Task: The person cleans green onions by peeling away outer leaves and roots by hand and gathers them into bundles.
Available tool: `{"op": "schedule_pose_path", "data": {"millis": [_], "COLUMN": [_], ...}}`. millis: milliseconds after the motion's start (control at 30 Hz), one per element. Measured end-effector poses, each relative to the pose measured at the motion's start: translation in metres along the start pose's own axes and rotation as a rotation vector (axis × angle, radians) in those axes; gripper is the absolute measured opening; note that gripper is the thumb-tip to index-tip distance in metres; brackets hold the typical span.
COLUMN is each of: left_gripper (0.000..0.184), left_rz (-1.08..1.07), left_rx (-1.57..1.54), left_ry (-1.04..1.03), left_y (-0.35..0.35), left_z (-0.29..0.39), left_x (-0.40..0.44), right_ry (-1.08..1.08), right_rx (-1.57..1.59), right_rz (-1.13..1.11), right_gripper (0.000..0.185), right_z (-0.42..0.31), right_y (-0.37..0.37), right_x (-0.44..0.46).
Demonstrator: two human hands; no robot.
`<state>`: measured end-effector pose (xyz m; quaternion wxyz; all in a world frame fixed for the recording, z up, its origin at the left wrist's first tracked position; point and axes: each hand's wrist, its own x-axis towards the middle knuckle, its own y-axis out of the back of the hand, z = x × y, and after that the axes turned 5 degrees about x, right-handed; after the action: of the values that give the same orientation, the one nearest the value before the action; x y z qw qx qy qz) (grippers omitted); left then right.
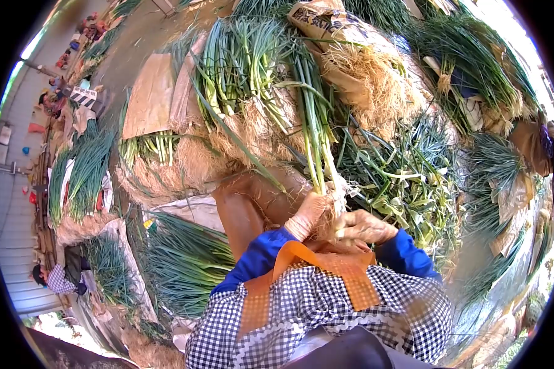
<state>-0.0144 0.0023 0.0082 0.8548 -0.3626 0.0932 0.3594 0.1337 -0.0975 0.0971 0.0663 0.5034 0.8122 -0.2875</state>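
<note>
A few long green onions [314, 132] stand out from my lap, with leafy tops pointing away and white ends and roots towards me. Around their lower stalks my left hand [311, 215] is closed. My right hand [366, 227] is closed at the stringy roots, its fingertips pressed against them; exactly what they pinch is partly hidden. Brown apron cloth [240, 206] covers my lap under both hands. To the right lies a heap of loose green leaves and trimmings [406, 190].
Rooted green onion bundles [240, 67] lie ahead, beside a printed brown sack [345, 37] and tan roots [375, 86]. More green onions [184, 261] lie at my left and others [495, 166] at the right. A person in checks [60, 280] sits far left.
</note>
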Motion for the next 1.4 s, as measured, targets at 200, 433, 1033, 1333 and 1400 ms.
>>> {"op": "schedule_pose_path", "data": {"millis": [200, 433, 1033, 1333, 1400], "left_gripper": [0.027, 0.029, 0.027, 0.044, 0.051], "left_rz": [0.184, -0.046, 0.184, -0.213, -0.168], "left_rx": [0.041, -0.248, 0.038, -0.442, -0.378], "left_ry": [-0.079, -0.106, -0.092, 0.148, 0.172], "left_y": [0.048, 0.060, 0.036, 0.019, 0.000], "left_z": [0.037, 0.073, 0.055, 0.055, 0.063], "left_x": [-0.017, -0.028, -0.009, -0.041, -0.066], "right_ry": [0.063, 0.132, -0.675, 0.465, 0.853], "right_rx": [-0.239, -1.257, -1.551, -0.662, -0.939], "right_rz": [-0.152, 0.806, -0.140, 0.621, 0.806], "right_gripper": [0.025, 0.051, 0.031, 0.044, 0.054], "right_z": [-0.003, -0.014, -0.008, -0.001, 0.011], "right_y": [0.028, 0.068, 0.038, 0.040, 0.074], "right_x": [-0.026, 0.095, -0.022, 0.076, 0.122]}}
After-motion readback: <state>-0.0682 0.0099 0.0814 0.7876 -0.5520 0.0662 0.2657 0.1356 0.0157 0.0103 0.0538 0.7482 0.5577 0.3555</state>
